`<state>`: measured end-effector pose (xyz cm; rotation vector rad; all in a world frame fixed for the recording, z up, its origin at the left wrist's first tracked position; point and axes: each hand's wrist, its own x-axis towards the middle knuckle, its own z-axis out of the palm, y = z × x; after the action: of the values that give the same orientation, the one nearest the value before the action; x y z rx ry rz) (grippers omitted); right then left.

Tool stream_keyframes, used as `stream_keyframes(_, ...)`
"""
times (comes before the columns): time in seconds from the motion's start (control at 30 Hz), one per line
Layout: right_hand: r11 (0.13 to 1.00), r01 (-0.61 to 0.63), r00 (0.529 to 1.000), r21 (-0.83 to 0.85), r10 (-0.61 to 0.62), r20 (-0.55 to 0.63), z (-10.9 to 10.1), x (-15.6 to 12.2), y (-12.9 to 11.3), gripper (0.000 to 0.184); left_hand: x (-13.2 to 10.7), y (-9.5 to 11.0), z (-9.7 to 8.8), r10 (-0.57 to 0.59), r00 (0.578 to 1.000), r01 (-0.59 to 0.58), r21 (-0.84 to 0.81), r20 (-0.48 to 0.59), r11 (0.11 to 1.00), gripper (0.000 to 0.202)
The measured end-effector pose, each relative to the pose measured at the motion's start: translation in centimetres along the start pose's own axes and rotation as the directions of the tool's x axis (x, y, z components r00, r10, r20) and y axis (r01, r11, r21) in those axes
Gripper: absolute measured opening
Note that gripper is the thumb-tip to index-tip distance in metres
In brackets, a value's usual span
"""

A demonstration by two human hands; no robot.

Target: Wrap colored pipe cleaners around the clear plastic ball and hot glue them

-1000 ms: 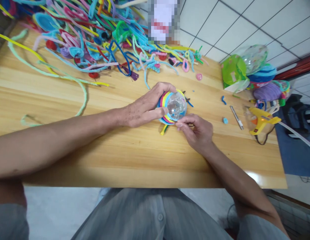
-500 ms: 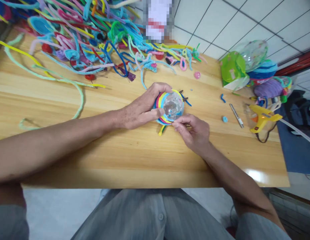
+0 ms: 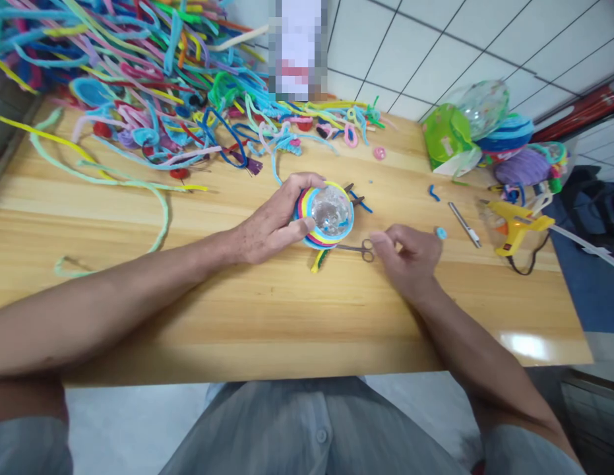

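Observation:
My left hand [image 3: 270, 227] is closed around a clear plastic cup [image 3: 332, 212] whose side is wrapped in blue, magenta and yellow pipe cleaners. The thumb presses on its near-left rim and the fingers curve over the far side. My right hand [image 3: 408, 260] is apart from the cup, fingers curled and thumb against the index finger; anything between them is hidden. Just left of its thumb lie small scissors [image 3: 367, 250], their blades reaching towards the cup. Two dark prongs [image 3: 355, 195] stick out behind the cup, and a yellow-and-green pipe cleaner end [image 3: 317, 260] shows below it.
A heap of pipe cleaners [image 3: 153, 86] covers the back left. At the right are a yellow glue gun [image 3: 518, 221], a utility knife [image 3: 463, 224], a small blue coil [image 3: 440, 233] and a green box [image 3: 448, 135]. Long green strands [image 3: 163, 211] lie at the left.
My right hand has left the cup's near rim and moved right, uncovering the scissors. My left hand keeps its hold on the cup. The view has shifted slightly.

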<state>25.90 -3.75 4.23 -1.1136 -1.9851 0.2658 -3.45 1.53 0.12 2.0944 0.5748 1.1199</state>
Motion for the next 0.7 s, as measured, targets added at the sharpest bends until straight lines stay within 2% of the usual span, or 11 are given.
stream_keyframes(0.07,0.994,-0.074,0.988,0.082,0.084,-0.128,-0.2,0.2,-0.2,0.049,-0.1,0.0,0.0,-0.018,1.0,0.018,0.007,-0.006,1.0,0.064)
stream_keyframes(0.13,0.989,-0.091,0.979,0.119,0.111,-0.172,0.1,0.4,-0.5,0.034,-0.2,0.1,-0.1,-0.028,1.0,0.028,0.019,-0.007,0.999,0.063)
stream_keyframes(0.2,0.993,-0.063,0.989,0.098,0.076,-0.13,0.9,0.6,-0.9,0.029,-0.3,0.2,-0.2,-0.03,1.0,0.03,0.034,0.002,0.999,0.062)
stream_keyframes(0.3,0.998,-0.026,0.999,0.063,0.024,0.023,2.3,0.8,-1.1,0.046,-0.5,0.4,-0.3,-0.031,0.999,0.03,0.055,0.018,0.998,0.059)
stream_keyframes(0.43,0.996,-0.053,0.983,0.072,0.039,0.181,3.6,0.5,-0.5,0.059,-0.6,0.4,-0.4,-0.028,0.999,0.026,0.075,0.025,0.997,0.058)
stream_keyframes(0.7,0.973,-0.092,0.985,0.211,0.058,0.162,5.0,-0.8,0.1,0.067,-0.9,0.5,-0.4,-0.079,0.997,0.079,0.022,0.023,0.997,0.059)
